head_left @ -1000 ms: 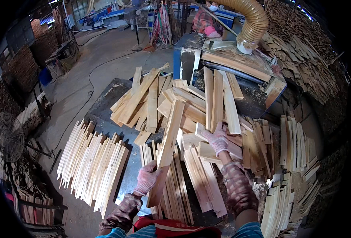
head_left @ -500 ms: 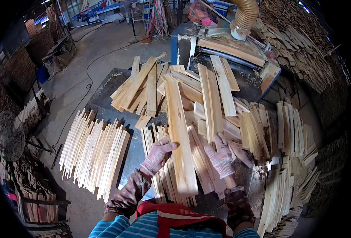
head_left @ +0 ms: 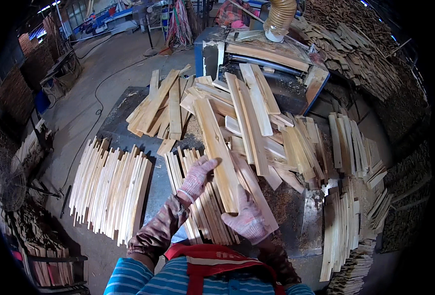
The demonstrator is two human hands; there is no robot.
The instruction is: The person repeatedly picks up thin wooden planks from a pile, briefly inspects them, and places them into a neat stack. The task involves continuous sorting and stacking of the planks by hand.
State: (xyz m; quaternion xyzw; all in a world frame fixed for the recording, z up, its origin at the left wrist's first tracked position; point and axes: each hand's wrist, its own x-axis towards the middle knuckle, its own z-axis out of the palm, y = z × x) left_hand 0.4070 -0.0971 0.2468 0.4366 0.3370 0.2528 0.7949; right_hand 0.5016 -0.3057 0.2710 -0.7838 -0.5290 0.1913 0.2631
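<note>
Board (head_left: 217, 147) held in the left hand (head_left: 198, 178), gloved: thumb lapped over the board's left edge onto its face, fingers out of sight beneath, grip closed. Right hand (head_left: 249, 219), also gloved, at the board's near end, thumb and fingers spread about that end; whether it grips or only steadies, cannot tell. Key relation: long axis runs away from the person, far end canted somewhat left, so most of the length lies beyond both hands. Left hand sits partway up the left edge; right hand is the nearer to the near end. Left of the board, below the left hand: strips (head_left: 210, 221) side by side. Farther left, past bare table (head_left: 159, 196): a neat stack (head_left: 109, 189) of pale sticks. Just right of the board: planks (head_left: 257, 187), roughly parallel to it; slats (head_left: 244, 123) lie aslant to its upper right. Right of the planks: sawdust (head_left: 286, 206). Beyond the board's far end, to the left: a jumble (head_left: 173, 105) of loose pieces. Farther beyond, to the right: machine (head_left: 291, 88), hose (head_left: 280, 17) above it.
</note>
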